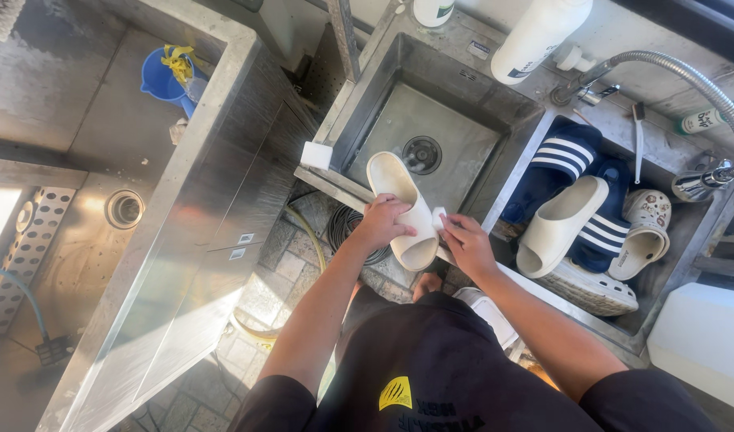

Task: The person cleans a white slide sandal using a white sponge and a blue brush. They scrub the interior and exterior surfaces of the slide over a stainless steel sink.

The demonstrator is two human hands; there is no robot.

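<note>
Work item: cream moulded foam slide sandal (400, 210), held sole-up over the front rim of the left steel sink basin (455, 152), toe end toward the drain.
Left hand (380, 222): fingers wrapped over the sandal's side edge near the heel, closed firmly on it.
Right hand (465, 242): fingers pinched shut on a small white sponge block (440, 219), pressed against the sandal's heel edge.
Progress: judged to be mid-clean on this sandal; the visible sole looks pale and even, though fine dirt cannot be made out.
Remaining: judged several pairs; the right basin (687, 232) holds a second cream slide (560, 222), navy slides with white stripes (563, 160), and patterned white clogs (640, 232).
Spare sponge: white block (317, 154) on the left basin's corner ledge.
Edges: the divider rim between the basins lies just beside the right hand; the front rim runs under the sandal.
Open room: the left basin floor around the round drain (421, 154) is bare.
Overhead limits: the flexible metal faucet hose (687, 76) arcs over the right basin; a white plastic bottle (539, 36) stands on the back ledge.
</note>
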